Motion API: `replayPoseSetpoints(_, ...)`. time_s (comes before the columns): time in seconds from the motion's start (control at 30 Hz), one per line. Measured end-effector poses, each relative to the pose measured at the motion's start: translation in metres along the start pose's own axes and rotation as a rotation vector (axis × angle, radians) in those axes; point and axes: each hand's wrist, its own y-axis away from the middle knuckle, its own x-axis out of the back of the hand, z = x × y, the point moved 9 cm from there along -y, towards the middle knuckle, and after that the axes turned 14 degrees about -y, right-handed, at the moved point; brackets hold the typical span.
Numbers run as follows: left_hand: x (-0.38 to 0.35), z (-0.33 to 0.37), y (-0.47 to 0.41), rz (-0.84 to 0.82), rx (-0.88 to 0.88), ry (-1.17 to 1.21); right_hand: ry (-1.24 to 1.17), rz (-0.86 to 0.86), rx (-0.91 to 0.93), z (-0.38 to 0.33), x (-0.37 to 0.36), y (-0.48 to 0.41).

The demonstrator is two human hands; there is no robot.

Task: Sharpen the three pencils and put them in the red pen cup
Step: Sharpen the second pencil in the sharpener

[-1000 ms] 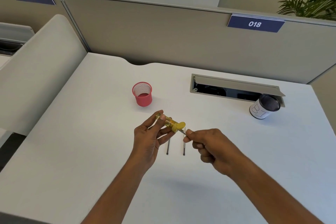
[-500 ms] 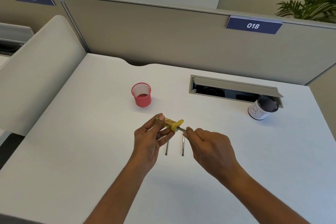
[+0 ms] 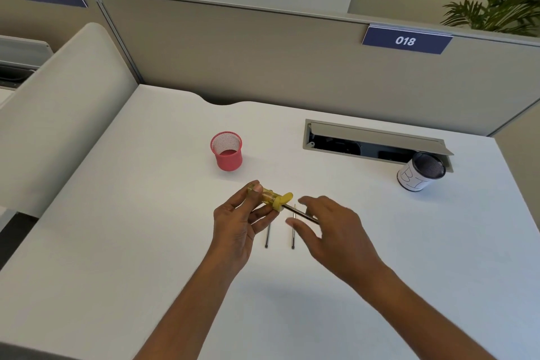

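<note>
My left hand [image 3: 239, 222] grips a yellow see-through pencil sharpener [image 3: 271, 199] above the white desk [image 3: 131, 242]. A dark pencil [image 3: 298, 213] sticks out of the sharpener toward my right hand [image 3: 330, 231]. That hand's thumb and fingers are spread around the pencil's free end and do not clearly pinch it. Two more dark pencils lie side by side on the desk below the hands, one on the left [image 3: 266, 238] and one on the right [image 3: 292, 238]. The red mesh pen cup [image 3: 226, 152] stands upright and empty behind my left hand.
A black mesh cup wrapped in white paper [image 3: 420, 174] stands at the back right, beside an open cable slot [image 3: 374, 140] in the desk. Grey partition walls [image 3: 263, 61] close off the back, and a padded divider [image 3: 58, 111] lines the left.
My right hand was pinching the pencil close to the sharpener; now its fingers have spread and slid back along the pencil. The left hand still holds the sharpener in nearly the same place.
</note>
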Motion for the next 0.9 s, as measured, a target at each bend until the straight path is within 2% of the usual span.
replayPoseSetpoints(0.07,0.001,0.0,-0.001,0.006,0.008,0.008,0.26,-0.061,0.206,-0.01,-0.01,0.006)
replayPoseSetpoints(0.13,0.0,-0.001,0.0,-0.001,0.012,0.005,0.388,-0.056,0.285,-0.013,-0.012,0.009)
replayPoseSetpoints(0.2,-0.001,-0.002,0.0,-0.005,0.017,-0.006,0.444,-0.011,0.333,-0.017,-0.01,0.01)
replayPoseSetpoints(0.27,0.0,-0.004,0.0,-0.005,0.021,-0.009,0.373,0.011,0.297,-0.018,-0.007,0.008)
replayPoseSetpoints(0.3,0.001,-0.004,-0.001,-0.006,0.018,-0.011,0.255,0.007,0.218,-0.015,-0.007,0.006)
replayPoseSetpoints(0.37,0.001,-0.003,-0.001,-0.015,0.008,-0.019,-0.141,0.015,-0.082,0.004,-0.006,0.0)
replayPoseSetpoints(0.5,0.002,-0.003,0.0,-0.022,0.0,-0.043,-0.974,-0.075,-0.971,0.051,-0.032,0.02)
replayPoseSetpoints(0.53,0.002,-0.003,0.0,-0.022,-0.002,-0.045,-1.09,-0.105,-1.105,0.051,-0.038,0.028)
replayPoseSetpoints(0.57,0.002,-0.003,0.001,-0.022,-0.005,-0.046,-1.136,-0.13,-1.156,0.049,-0.04,0.031)
replayPoseSetpoints(0.6,0.002,-0.003,0.001,-0.018,-0.008,-0.048,-1.123,-0.147,-1.134,0.048,-0.041,0.031)
replayPoseSetpoints(0.67,0.002,-0.002,-0.001,-0.005,-0.011,-0.051,-0.908,-0.13,-0.88,0.045,-0.034,0.02)
replayPoseSetpoints(0.73,0.003,-0.003,-0.003,0.012,-0.009,-0.044,-0.47,-0.018,-0.437,0.03,-0.009,0.004)
replayPoseSetpoints(0.8,0.003,-0.002,-0.004,0.023,-0.005,-0.025,0.06,0.025,0.004,0.004,0.001,0.002)
replayPoseSetpoints(0.83,0.003,-0.001,-0.004,0.026,-0.003,-0.017,0.255,0.023,0.161,-0.006,-0.001,0.005)
replayPoseSetpoints(0.9,0.002,0.0,-0.005,0.024,-0.006,-0.014,0.439,0.047,0.323,-0.011,-0.005,0.011)
